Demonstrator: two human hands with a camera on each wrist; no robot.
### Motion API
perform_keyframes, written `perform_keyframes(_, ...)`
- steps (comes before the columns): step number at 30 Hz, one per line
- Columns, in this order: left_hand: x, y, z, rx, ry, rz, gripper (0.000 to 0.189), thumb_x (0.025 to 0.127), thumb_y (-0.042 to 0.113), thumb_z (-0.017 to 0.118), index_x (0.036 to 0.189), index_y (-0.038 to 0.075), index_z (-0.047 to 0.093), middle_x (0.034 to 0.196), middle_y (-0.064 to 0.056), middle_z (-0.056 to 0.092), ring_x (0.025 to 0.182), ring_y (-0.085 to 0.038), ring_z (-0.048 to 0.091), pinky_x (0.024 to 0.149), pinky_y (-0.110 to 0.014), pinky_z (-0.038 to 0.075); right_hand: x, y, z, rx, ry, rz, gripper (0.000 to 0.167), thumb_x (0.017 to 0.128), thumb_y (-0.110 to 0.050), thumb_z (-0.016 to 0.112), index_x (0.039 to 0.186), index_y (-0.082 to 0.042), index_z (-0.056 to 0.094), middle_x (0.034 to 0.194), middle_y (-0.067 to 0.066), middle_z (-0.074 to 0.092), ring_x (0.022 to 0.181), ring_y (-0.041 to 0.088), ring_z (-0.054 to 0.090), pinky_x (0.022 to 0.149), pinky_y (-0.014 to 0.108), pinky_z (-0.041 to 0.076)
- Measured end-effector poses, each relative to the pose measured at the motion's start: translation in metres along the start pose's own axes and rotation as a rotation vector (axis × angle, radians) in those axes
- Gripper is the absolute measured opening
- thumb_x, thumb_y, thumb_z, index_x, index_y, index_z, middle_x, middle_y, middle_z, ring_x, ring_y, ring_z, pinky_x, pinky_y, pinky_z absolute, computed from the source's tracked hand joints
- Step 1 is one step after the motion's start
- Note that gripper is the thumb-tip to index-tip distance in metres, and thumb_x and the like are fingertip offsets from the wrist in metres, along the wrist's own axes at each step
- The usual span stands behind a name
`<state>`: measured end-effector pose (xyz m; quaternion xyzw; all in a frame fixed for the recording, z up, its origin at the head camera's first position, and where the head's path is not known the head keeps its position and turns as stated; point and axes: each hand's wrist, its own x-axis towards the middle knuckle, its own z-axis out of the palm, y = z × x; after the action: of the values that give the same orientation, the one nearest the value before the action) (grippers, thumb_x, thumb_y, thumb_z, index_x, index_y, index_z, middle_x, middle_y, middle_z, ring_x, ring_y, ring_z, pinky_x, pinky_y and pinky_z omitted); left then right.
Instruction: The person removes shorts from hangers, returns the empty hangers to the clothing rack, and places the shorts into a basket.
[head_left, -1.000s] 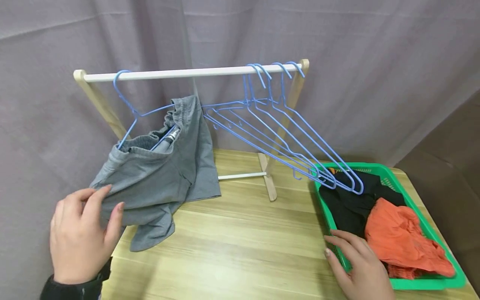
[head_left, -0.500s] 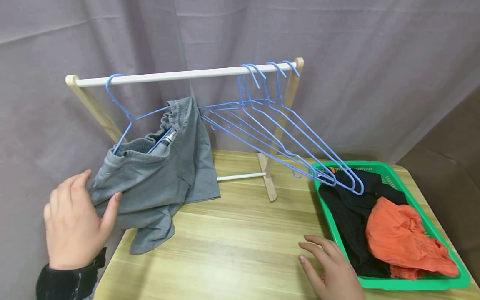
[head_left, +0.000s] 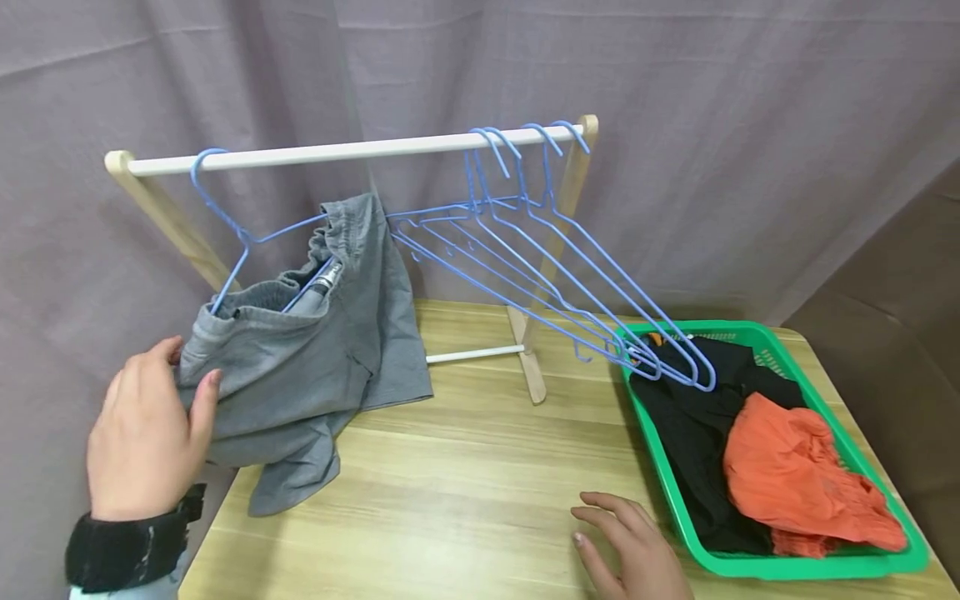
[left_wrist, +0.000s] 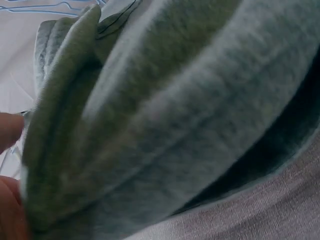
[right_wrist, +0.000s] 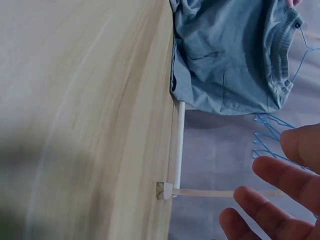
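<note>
Grey shorts (head_left: 300, 367) hang tilted on a blue hanger (head_left: 243, 237) at the left end of the rack's white rail (head_left: 337, 152). My left hand (head_left: 142, 425) is at the shorts' left side, its thumb in front of the cloth and its fingertips by the side edge. In the left wrist view, the grey cloth (left_wrist: 165, 120) fills most of the picture, and only bits of fingers (left_wrist: 10, 131) appear at the left. My right hand (head_left: 630, 546) hovers over the table, left of the green basket (head_left: 660, 467), with relaxed fingers and nothing held.
Several bare blue hangers (head_left: 525, 217) hang at the rail's right end, their lower corners reaching over the basket. Inside it lie black clothing (head_left: 690, 425) and an orange garment (head_left: 795, 475). The wooden table (head_left: 450, 483) runs in front of a grey curtain (head_left: 675, 167).
My right hand has moved left, away from the basket. My left hand has spread its thumb and fingers and shifted along the shorts' side. The view has shifted slightly.
</note>
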<state>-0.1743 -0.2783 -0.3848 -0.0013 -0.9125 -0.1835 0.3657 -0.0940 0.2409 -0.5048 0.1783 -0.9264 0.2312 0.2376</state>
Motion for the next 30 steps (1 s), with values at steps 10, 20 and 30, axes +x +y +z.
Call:
perform_keyframes(10,-0.001,-0.001,0.006,0.068,0.022,0.017,0.02,0.109,0.014,0.059,0.11,-0.006,0.056,0.076,-0.033,0.059,0.061,-0.064,0.056,0.052,-0.075,0.035,-0.006,-0.006,0.002,-0.008,-0.003,0.044,0.036,0.079,-0.013,0.097,0.11,-0.024,0.083,0.121,-0.009,0.075,0.108,0.016,0.071,0.088,0.027,0.056)
perform_keyframes(20,-0.003,-0.002,0.008,0.065,0.197,0.034,0.025,0.105,0.021,0.054,0.101,-0.004,0.057,0.061,-0.029,0.051,0.049,-0.061,0.045,0.044,-0.071,0.025,-0.015,-0.009,0.008,-0.025,0.015,0.018,0.036,0.076,-0.013,0.098,0.108,-0.021,0.084,0.12,-0.01,0.075,0.104,0.016,0.071,0.085,0.028,0.056)
perform_keyframes(30,-0.001,0.002,-0.007,0.091,0.3,0.055,0.031,0.104,0.026,0.05,0.097,-0.004,0.056,0.061,-0.03,0.05,0.047,-0.059,0.042,0.044,-0.069,0.021,-0.017,-0.012,0.011,-0.009,0.022,-0.021,0.037,0.074,-0.011,0.098,0.107,-0.02,0.083,0.118,-0.007,0.076,0.103,0.016,0.071,0.085,0.025,0.054)
